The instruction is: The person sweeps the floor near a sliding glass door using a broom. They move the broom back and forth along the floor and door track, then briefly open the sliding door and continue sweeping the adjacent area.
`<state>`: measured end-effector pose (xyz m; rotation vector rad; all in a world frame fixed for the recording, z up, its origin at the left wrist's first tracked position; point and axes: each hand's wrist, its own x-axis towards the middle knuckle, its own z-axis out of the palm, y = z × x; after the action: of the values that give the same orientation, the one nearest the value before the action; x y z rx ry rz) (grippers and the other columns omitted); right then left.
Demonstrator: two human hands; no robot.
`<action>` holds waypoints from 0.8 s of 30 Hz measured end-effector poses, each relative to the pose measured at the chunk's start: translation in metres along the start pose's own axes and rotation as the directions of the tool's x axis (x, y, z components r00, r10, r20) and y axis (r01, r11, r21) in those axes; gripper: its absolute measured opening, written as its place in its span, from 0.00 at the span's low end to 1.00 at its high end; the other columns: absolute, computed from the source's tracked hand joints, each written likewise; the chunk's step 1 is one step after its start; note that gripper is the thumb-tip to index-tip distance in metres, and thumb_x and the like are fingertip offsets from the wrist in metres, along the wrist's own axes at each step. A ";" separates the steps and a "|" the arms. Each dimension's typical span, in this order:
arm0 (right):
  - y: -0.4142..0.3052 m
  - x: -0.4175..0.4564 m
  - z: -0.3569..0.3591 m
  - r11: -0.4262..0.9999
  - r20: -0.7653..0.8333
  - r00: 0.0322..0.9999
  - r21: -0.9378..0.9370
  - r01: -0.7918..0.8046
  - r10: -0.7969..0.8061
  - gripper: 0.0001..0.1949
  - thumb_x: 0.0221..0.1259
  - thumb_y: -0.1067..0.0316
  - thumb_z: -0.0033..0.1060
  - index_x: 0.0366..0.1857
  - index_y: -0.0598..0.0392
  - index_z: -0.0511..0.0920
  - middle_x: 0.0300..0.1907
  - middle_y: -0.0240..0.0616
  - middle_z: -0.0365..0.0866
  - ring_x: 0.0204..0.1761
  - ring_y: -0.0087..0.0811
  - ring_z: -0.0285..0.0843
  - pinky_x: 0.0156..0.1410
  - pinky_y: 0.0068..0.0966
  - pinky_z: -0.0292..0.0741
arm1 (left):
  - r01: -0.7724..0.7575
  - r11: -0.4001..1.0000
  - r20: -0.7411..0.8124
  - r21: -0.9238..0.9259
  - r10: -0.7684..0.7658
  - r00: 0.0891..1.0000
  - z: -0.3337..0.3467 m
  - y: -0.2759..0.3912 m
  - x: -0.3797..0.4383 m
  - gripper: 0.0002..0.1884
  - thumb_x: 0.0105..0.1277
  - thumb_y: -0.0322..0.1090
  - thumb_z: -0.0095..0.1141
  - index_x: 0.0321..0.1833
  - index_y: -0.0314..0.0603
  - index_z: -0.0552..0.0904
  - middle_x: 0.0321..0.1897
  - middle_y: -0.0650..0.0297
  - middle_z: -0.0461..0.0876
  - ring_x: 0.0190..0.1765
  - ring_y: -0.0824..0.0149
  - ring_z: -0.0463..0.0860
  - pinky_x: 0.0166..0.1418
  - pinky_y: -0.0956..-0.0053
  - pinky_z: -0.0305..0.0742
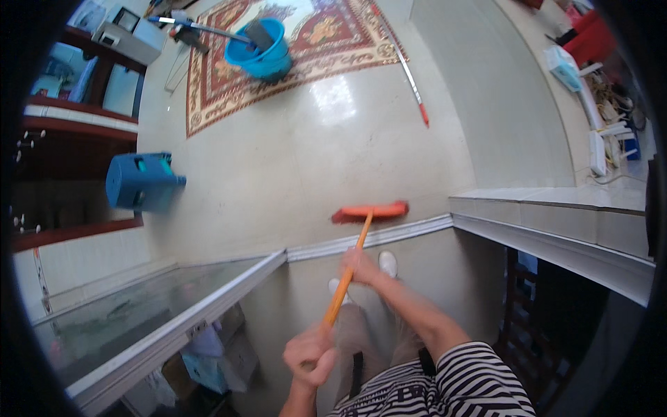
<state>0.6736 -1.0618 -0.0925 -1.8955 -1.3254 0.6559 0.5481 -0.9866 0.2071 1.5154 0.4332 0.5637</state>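
Observation:
A push broom with an orange-yellow handle (340,292) slants away from me in both hands. Near the top end of the handle, my left hand (311,350) is wrapped around it. My right hand (359,265) grips the same handle lower down, closer to the head. The red-orange broom head (371,211) rests on the pale floor (260,187), just beyond the metal door track (370,238). Motion blurs the head's ends, and its bristles are hard to make out.
A blue plastic stool (138,181) lies on its side at left. On the patterned rug (318,39) stands a blue bucket (266,61) with a mop (208,28) in it. A silver-and-red pole (411,78) lies beyond. The glass door's metal frame (177,323) borders the left, a tiled ledge (552,219) the right.

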 end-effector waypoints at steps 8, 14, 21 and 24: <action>-0.102 0.021 0.009 0.971 -0.115 0.991 0.219 0.099 -0.075 0.07 0.40 0.69 0.65 0.17 0.49 0.74 0.23 0.37 0.75 0.34 0.44 0.76 0.41 0.40 0.74 | -0.084 0.996 -0.016 0.042 0.085 0.996 -0.024 0.075 0.006 0.15 0.51 0.22 0.55 0.13 0.38 0.64 0.11 0.60 0.68 0.16 0.62 0.69 0.28 0.66 0.72; -0.090 0.058 0.087 0.970 0.022 0.993 0.219 0.107 -0.115 0.07 0.40 0.67 0.66 0.17 0.48 0.74 0.24 0.37 0.76 0.35 0.44 0.77 0.42 0.40 0.75 | -0.050 0.996 -0.188 0.074 0.063 0.980 -0.062 0.025 0.009 0.12 0.47 0.20 0.55 0.13 0.37 0.66 0.12 0.60 0.68 0.15 0.62 0.68 0.26 0.67 0.70; -0.106 0.130 0.103 0.969 -0.178 0.977 0.193 0.151 -0.117 0.07 0.43 0.66 0.64 0.17 0.51 0.73 0.23 0.39 0.74 0.35 0.45 0.75 0.40 0.40 0.74 | -0.163 0.979 -0.082 0.125 0.174 0.981 -0.122 0.009 0.010 0.11 0.45 0.21 0.54 0.13 0.37 0.65 0.11 0.60 0.66 0.14 0.61 0.66 0.26 0.68 0.70; -0.160 0.132 0.113 0.942 -0.174 0.978 0.294 0.164 -0.116 0.07 0.40 0.67 0.65 0.17 0.49 0.73 0.24 0.38 0.75 0.36 0.45 0.76 0.39 0.40 0.73 | -0.117 0.983 -0.023 0.138 0.121 0.992 -0.150 0.069 0.014 0.14 0.51 0.23 0.55 0.14 0.38 0.65 0.12 0.60 0.68 0.15 0.62 0.68 0.26 0.67 0.71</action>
<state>0.5431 -0.8737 -0.0353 -1.5530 -1.1721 0.5915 0.4646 -0.8595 0.2738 1.6737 0.4138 0.6634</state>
